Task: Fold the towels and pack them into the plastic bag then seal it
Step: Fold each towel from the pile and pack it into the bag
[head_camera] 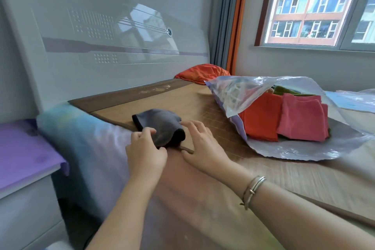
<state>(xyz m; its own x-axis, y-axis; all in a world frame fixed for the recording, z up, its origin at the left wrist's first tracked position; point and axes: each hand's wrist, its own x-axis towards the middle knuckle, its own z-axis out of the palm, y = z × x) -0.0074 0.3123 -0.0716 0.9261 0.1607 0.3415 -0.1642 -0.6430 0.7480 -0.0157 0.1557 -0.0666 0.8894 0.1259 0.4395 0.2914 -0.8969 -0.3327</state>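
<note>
Left grip (145, 152) pinching grey towel (160, 126), plastic bag (284, 119) beside

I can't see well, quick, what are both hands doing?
Left hand: pinching the dark towel.
Right hand: open, fingers spread beside the towel, holding nothing.

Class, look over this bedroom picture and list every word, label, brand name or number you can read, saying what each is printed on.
No text can be read in this picture.
Plastic bag: a faint printed pattern on the upper flap, too blurred to read.
Mat near the headboard: a pale ornament, a motif and not letters.
Dark towel, orange towel, pink towel: no label shows.
</note>
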